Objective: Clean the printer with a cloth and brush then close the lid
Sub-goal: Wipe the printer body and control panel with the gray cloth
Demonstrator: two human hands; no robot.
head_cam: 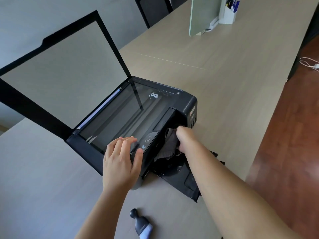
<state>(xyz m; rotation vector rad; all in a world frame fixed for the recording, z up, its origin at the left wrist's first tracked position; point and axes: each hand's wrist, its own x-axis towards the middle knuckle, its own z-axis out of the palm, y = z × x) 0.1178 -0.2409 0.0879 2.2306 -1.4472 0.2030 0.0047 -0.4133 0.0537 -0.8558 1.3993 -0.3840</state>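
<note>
A black printer (188, 104) sits on the table with its scanner lid (65, 73) raised upright and the glass (120, 116) bare. My left hand (120, 161) lies flat on the printer's front left corner, fingers straight beside the control panel. My right hand (184, 138) reaches into the front paper opening and grips a grey cloth (170, 146) there; its fingertips are hidden inside. A small black brush with white bristles (140, 223) lies on the table near me, touched by neither hand.
The output tray (189, 183) sticks out from the printer's front under my right forearm. At the far end of the wooden table (224, 75) stand a monitor (202, 14) and a white pen holder (227, 14). A dark chair (153, 9) stands beyond it; red-brown floor lies to the right.
</note>
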